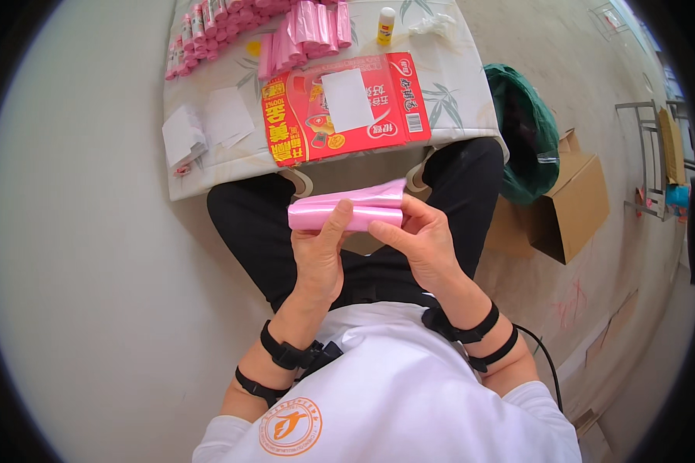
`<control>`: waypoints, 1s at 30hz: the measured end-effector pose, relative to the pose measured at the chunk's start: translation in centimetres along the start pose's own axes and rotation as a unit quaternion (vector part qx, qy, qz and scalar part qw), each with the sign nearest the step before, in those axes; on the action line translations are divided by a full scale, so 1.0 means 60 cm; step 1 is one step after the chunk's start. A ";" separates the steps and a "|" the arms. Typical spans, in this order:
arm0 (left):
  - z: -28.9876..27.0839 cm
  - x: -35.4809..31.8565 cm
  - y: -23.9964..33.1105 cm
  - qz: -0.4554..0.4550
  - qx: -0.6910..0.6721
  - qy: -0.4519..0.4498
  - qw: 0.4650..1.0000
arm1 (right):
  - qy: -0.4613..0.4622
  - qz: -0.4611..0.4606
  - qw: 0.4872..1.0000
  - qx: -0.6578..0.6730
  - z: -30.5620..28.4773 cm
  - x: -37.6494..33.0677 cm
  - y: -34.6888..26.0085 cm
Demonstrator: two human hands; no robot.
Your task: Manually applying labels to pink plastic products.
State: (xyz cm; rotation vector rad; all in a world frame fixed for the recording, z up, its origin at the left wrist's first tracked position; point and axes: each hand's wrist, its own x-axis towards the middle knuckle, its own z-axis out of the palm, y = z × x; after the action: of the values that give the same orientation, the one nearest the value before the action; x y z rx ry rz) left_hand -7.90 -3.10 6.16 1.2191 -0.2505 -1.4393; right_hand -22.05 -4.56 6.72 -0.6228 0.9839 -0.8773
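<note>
Over my lap, both hands hold a pink roll of thin plastic bags (347, 217), with a loose flap standing along its far side. My left hand (320, 251) grips the left end, thumb lying across the front. At the right end, my right hand (425, 239) pinches the roll between thumb and fingers. Beyond it, on the table's near side, lies a flattened red and yellow carton piece (401, 100), with a blank white paper sheet (347, 100) on top.
On the table (455, 54), several pink rolls (309, 31) are piled at the far left, some with paper labels. A glue stick (386, 25) stands at the back. White papers (184, 135) lie at left. A green bag (529, 131) and cardboard box (579, 204) stand at right.
</note>
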 end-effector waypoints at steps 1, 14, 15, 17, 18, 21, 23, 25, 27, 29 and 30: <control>-0.001 -0.001 0.001 0.008 -0.002 -0.007 1.000 | 0.004 -0.032 0.999 0.009 0.002 0.003 0.003; 0.013 -0.010 0.043 -0.036 -0.010 -0.069 0.997 | -0.033 0.048 0.992 0.113 0.008 -0.007 -0.010; 0.014 -0.010 0.043 -0.037 -0.010 -0.069 0.997 | -0.013 -0.012 0.997 0.073 0.014 -0.010 -0.007; 0.017 -0.010 0.039 -0.059 -0.039 -0.062 0.996 | 0.012 -0.072 0.997 0.032 0.011 -0.012 -0.009; 0.016 -0.011 0.038 -0.070 -0.036 -0.058 0.995 | 0.006 -0.052 0.998 0.021 0.008 -0.011 -0.011; 0.010 -0.017 0.037 -0.043 -0.095 -0.114 0.988 | 0.011 -0.016 0.998 0.054 0.003 -0.005 -0.010; 0.004 -0.024 0.041 -0.022 0.009 -0.162 0.986 | 0.022 -0.001 0.995 0.099 0.007 -0.002 -0.006; 0.003 -0.026 0.040 -0.037 -0.005 -0.139 0.990 | 0.043 -0.062 0.995 0.063 0.012 -0.001 -0.003; 0.005 -0.028 0.036 -0.045 -0.026 -0.097 0.994 | 0.061 -0.064 0.994 0.058 0.013 -0.001 -0.005; 0.005 -0.026 0.033 -0.042 -0.006 -0.085 0.995 | 0.058 -0.064 0.995 0.051 0.008 0.000 -0.012; 0.005 -0.024 0.033 0.018 0.016 -0.099 0.995 | 0.047 -0.030 0.997 0.058 0.004 -0.001 -0.017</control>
State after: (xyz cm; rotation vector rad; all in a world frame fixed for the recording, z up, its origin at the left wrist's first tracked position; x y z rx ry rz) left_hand -7.25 -2.67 8.49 1.0930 -0.4311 -1.5309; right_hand -22.21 -5.00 7.63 -0.5172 0.9946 -1.0165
